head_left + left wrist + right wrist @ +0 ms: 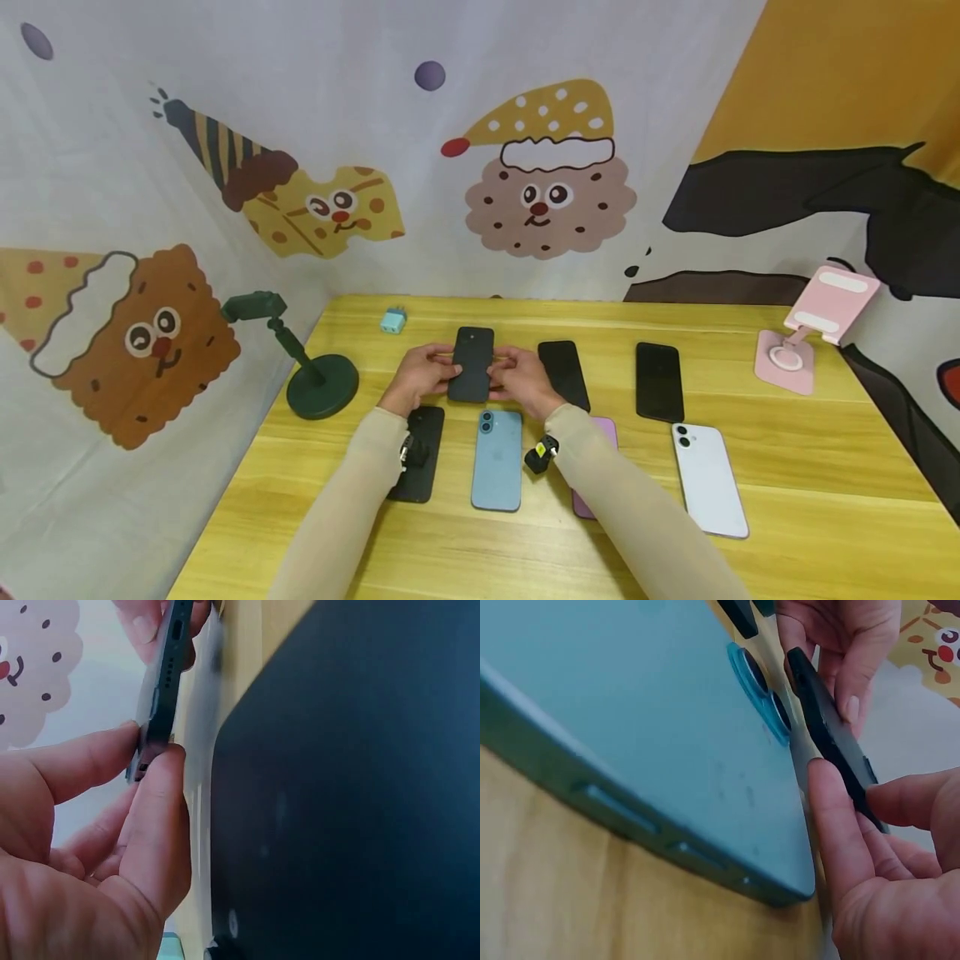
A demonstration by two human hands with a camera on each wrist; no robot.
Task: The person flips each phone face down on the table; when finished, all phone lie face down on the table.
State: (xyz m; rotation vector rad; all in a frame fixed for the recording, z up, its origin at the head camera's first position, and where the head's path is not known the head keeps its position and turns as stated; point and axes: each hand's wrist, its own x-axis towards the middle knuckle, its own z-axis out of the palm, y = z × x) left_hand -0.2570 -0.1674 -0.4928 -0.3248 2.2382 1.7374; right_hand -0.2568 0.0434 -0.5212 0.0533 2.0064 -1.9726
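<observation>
1. Here, the black phone [472,363] sits between both hands at the middle of the yellow table [787,500], its long axis running away from the person, camera end far.
2. The left hand [420,377] pinches its left edge, thumb and fingers curled round it; the wrist view shows the thin edge [157,697] clamped between thumb and fingertip.
3. The right hand [521,379] grips the right edge likewise [832,735], so neither hand is nearer.
4. The near end is tipped up just above the blue phone [497,458], which lies flat toward the person.
</observation>
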